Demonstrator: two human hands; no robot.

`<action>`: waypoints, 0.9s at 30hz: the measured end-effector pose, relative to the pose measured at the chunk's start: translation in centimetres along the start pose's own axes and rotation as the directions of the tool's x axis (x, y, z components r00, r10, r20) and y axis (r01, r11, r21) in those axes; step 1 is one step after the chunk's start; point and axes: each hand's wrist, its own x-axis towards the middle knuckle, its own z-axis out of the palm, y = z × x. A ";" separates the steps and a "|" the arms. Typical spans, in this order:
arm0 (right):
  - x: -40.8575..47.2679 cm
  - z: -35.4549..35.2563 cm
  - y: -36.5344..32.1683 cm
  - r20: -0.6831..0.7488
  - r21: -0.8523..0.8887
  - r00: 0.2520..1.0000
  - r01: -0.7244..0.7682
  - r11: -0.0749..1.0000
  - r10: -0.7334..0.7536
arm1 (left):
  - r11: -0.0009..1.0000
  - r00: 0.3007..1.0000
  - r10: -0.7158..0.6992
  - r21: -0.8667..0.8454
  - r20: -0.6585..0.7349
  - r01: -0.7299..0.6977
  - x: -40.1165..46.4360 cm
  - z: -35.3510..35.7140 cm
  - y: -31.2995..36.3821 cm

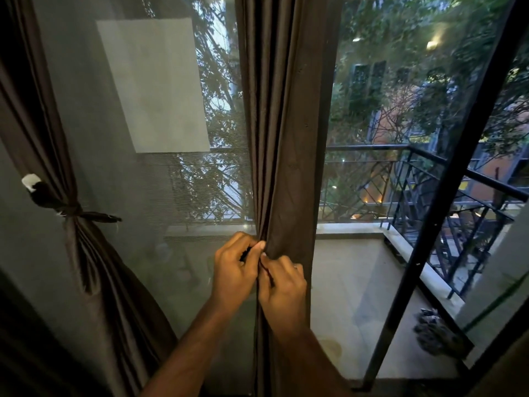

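Observation:
A dark brown curtain [286, 124] hangs bunched in the middle of a glass balcony door. My left hand [233, 270] and my right hand [284, 287] meet at its lower part, fingers curled. Between them they pinch a thin dark tie cord [265, 270] that runs against the gathered cloth. My left thumb presses on the curtain's fold. How far the cord goes around the curtain is hidden behind the cloth and my hands.
A second brown curtain [43, 124] at the left is bound with a tie-back [73, 212]. A mesh screen [128, 196] covers the left pane. A black door frame [446, 196] slants at the right. Outside lie a balcony floor [352, 296] and black railing [429, 184].

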 end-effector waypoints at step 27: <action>6.2 -4.7 4.9 0.475 0.551 0.719 -0.692 0.466 0.507 | 0.999 0.998 -0.018 -0.043 0.053 0.020 0.3 -2.4 -1.4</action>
